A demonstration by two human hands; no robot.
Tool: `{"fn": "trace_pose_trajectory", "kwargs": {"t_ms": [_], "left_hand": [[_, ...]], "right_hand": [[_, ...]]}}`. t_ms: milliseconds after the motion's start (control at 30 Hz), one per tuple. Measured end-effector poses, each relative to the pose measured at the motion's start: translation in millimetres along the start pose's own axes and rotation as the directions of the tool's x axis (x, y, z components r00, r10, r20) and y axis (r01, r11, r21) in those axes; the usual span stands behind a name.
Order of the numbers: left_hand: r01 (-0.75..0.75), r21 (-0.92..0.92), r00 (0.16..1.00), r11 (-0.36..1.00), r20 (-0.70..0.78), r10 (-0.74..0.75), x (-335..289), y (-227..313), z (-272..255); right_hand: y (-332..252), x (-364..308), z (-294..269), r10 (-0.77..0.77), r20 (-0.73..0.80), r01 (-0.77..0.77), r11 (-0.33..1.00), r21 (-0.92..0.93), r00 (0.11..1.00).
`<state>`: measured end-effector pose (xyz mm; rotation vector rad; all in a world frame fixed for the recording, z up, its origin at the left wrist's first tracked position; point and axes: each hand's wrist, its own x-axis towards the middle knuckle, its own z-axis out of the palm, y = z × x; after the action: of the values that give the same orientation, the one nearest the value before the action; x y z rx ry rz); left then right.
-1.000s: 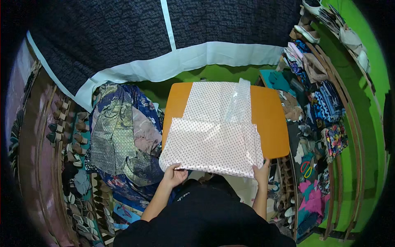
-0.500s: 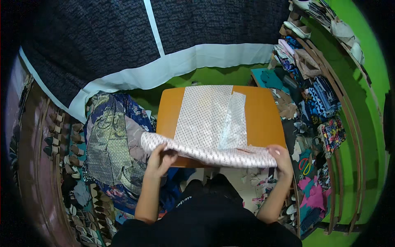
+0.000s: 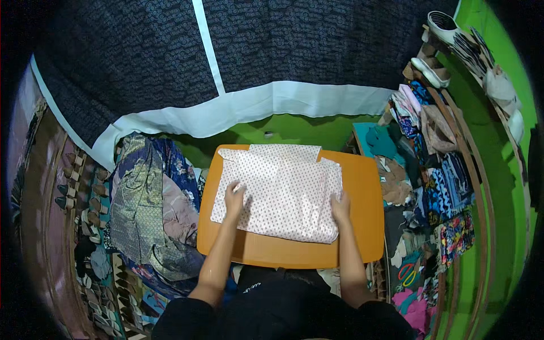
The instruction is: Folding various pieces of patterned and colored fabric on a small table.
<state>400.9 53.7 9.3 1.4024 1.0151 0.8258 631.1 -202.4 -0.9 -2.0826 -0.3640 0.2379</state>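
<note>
A white cloth with a small dark print (image 3: 277,192) lies folded over on the orange table (image 3: 362,221). A strip of it shows past the fold at the far side. My left hand (image 3: 234,199) hovers over the cloth's left part, fingers loosely bent and apart, a shadow beneath it. At the cloth's right edge rests my right hand (image 3: 341,207), thumb on the cloth side and fingers stretched forward. Neither hand visibly grips the fabric.
Heaped fabrics (image 3: 141,209) sit left of the table, beside racks of shoes (image 3: 68,190). On the right, shelves hold folded clothes (image 3: 447,187), scraps and red-and-yellow-handled scissors (image 3: 407,275). A dark curtain (image 3: 306,45) with a white border hangs behind.
The near end of the cloth, held raised between both hands before, now lies flat, folded over toward the far side. Both hands have let go and moved closer together.
</note>
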Motion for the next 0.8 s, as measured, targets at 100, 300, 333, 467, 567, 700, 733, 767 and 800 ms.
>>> {"fn": "trace_pose_trajectory", "kwargs": {"t_ms": [100, 300, 333, 467, 567, 700, 733, 767, 800], "left_hand": [[0.08, 0.313, 0.948, 0.946, -0.316, 0.025, -61.2, -43.1, -18.5], [0.616, -0.256, 0.755, 0.745, -0.078, -0.651, -93.3, -46.8, -19.8], [0.614, -0.255, 0.757, 0.747, -0.079, -0.649, -81.6, -41.5, -20.7], [0.717, -0.633, 0.568, 0.293, 0.287, -0.771, -42.9, -44.1, -13.4], [0.698, -0.668, 0.575, 0.258, 0.308, -0.758, -32.0, -53.0, -18.7], [0.724, -0.636, 0.613, 0.265, 0.418, -0.67, -50.8, -42.1, -41.2], [0.747, -0.622, 0.585, 0.234, 0.448, -0.676, -63.0, -28.2, -51.3], [0.75, -0.631, 0.567, 0.2, 0.456, -0.686, -74.6, -19.0, -66.1], [0.759, -0.63, 0.544, 0.164, 0.477, -0.69, -86.7, -10.9, -76.2]], "right_hand": [[-32.9, -55.2, 1.5, 0.282, 0.053, -0.218, 0.835, -0.506, 0.958], [-6.3, -81.3, -1.8, 0.451, -0.126, -0.463, 0.805, -0.372, 0.884], [-2.3, -82.0, 0.0, 0.484, -0.071, -0.481, 0.822, -0.303, 0.872], [19.6, -78.0, 17.3, 0.318, -0.012, -0.318, 0.947, -0.035, 0.948], [-5.3, -84.6, 14.8, 0.391, 0.047, -0.394, 0.916, 0.075, 0.919], [7.3, -108.5, 8.1, 0.334, 0.068, -0.341, 0.929, 0.147, 0.94], [10.3, -114.6, 6.9, 0.279, 0.095, -0.289, 0.949, 0.128, 0.956], [-14.1, -129.5, 1.7, 0.255, -0.047, -0.259, 0.942, -0.212, 0.966], [-15.5, -140.7, -7.3, 0.26, -0.051, -0.265, 0.941, -0.212, 0.964]]}}
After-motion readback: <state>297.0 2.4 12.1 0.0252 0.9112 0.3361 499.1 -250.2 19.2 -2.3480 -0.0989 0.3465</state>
